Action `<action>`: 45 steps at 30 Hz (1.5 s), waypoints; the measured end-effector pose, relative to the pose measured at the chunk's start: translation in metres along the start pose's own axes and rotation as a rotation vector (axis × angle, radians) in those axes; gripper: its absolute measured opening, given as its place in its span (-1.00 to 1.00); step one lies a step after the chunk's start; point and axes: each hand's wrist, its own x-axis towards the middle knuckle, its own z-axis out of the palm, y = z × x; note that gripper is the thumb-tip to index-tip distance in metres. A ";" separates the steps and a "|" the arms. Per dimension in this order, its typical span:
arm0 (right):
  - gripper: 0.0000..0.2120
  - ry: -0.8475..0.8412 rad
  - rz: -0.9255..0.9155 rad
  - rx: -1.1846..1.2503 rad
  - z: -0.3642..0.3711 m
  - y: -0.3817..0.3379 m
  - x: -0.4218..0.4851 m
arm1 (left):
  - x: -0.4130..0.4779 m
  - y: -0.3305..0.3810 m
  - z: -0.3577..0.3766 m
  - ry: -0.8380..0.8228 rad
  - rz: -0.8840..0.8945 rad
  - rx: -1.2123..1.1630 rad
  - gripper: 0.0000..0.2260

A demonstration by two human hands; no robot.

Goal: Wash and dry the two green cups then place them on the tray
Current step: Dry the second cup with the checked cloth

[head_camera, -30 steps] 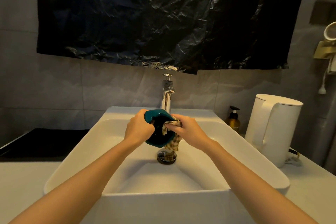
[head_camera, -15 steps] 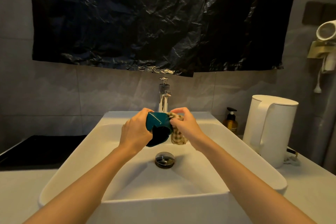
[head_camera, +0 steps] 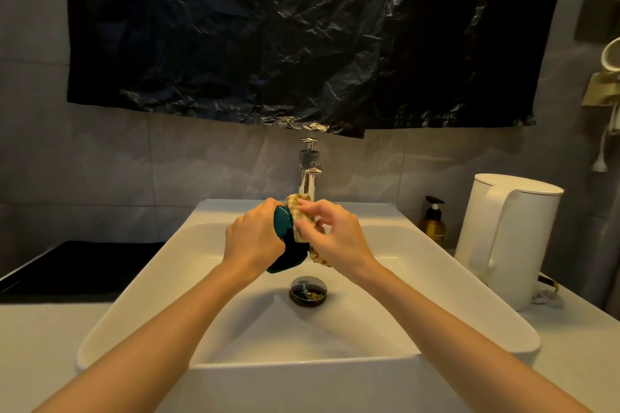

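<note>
Left hand (head_camera: pixel 255 238) grips green cup (head_camera: pixel 285 245) | right hand (head_camera: pixel 335 238) pinches cloth (head_camera: pixel 300 228)

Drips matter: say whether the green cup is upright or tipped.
Tipped: left hand holds the green cup sideways above the sink, right hand pressing checked cloth against it.

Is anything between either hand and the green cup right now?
The left hand grips the green cup directly, with nothing between them. The checked cloth lies between the right hand and the cup, pinched in that hand's fingers against the cup's side.
</note>
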 end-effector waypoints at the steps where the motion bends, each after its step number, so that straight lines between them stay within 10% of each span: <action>1: -0.79 -0.015 -0.085 -0.041 0.001 -0.001 -0.003 | 0.000 0.000 0.000 -0.005 0.007 0.003 -0.75; 14: -0.78 -0.042 -0.335 -0.158 0.007 -0.002 -0.004 | 0.002 -0.001 0.002 -0.060 -0.063 0.030 -0.79; 22: -0.82 -0.021 0.156 0.059 -0.009 0.011 0.009 | 0.002 0.002 -0.001 -0.065 -0.087 -0.015 -0.70; 27: -0.81 -0.018 -0.203 -0.054 0.006 -0.002 -0.003 | -0.001 0.004 0.002 -0.067 -0.016 -0.040 -0.77; 37: -0.81 0.092 0.070 0.218 -0.010 0.004 0.007 | -0.001 0.005 -0.005 0.156 -0.008 -0.284 -0.61; 45: -0.76 0.085 -0.234 0.009 -0.001 -0.005 0.004 | -0.003 0.002 -0.001 0.216 0.101 -0.269 -0.62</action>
